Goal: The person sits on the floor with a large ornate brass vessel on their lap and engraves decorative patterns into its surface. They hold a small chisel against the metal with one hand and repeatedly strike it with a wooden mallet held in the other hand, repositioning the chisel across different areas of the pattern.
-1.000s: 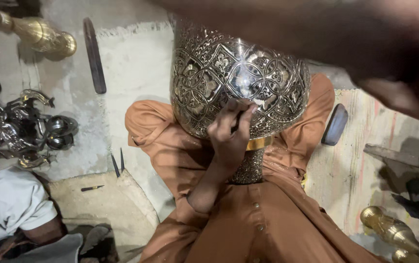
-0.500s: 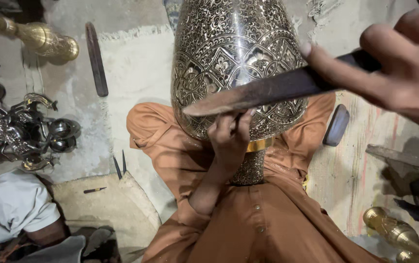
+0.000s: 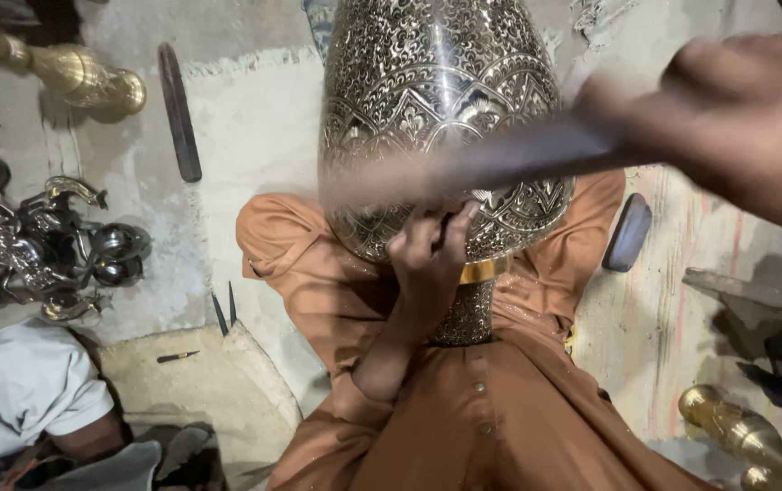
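Note:
A large engraved silver-coloured metal vase lies neck-down in my lap, against my orange garment. My left hand presses on its lower belly and pinches a small dark chisel against the metal. My right hand, blurred by motion, comes in from the upper right gripping a long dark striking bar. The bar stretches leftwards across the vase, just above my left hand.
A brass vase and a dark flat bar lie at the upper left, with a heap of metal parts below them. Another person's white sleeve shows bottom left. Two pointed tools, a dark oblong stone and a brass piece lie around.
My right hand has swung the bar down across the front of the vase towards the chisel, and it is now blurred. My left hand has stayed on the vase.

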